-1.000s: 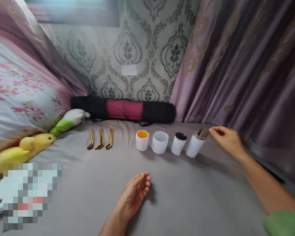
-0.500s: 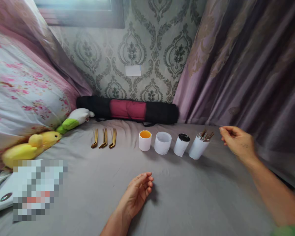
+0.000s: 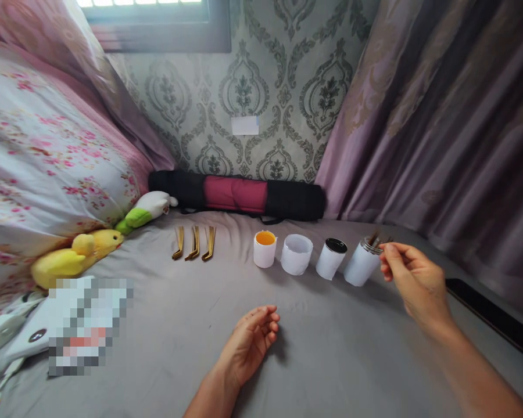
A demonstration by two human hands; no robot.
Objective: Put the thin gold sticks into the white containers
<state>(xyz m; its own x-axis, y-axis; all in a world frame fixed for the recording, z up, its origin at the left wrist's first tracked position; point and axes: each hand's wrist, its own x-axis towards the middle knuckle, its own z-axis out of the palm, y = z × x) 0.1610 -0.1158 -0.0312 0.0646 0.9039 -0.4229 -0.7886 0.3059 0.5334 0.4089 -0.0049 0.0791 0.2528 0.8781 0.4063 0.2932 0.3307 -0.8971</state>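
Observation:
My right hand (image 3: 418, 283) is beside the rim of the rightmost white-wrapped container (image 3: 358, 266), thumb and fingers pinched together. Thin brown sticks (image 3: 374, 238) poke out of that container; whether the fingertips hold one is hidden. Low in the middle of the view, my left hand (image 3: 253, 341) rests over the grey sheet with loosely curled fingers and nothing in it. Left of the sticks' container stand a white-wrapped can with a dark inside (image 3: 330, 260), a translucent-rimmed white tub (image 3: 296, 258) and a white cup with an orange inside (image 3: 264, 252).
Three small bundles of gold-brown bent sticks (image 3: 194, 247) lie left of the containers. A black and maroon bag (image 3: 235, 194) runs along the wall. Plush toys (image 3: 56, 264) and a pixelated object (image 3: 87, 328) lie at left. A dark flat object (image 3: 490, 313) is at right.
My right hand has moved left and down to the rim of the rightmost container. The view has shifted slightly; my left hand stays in much the same pose.

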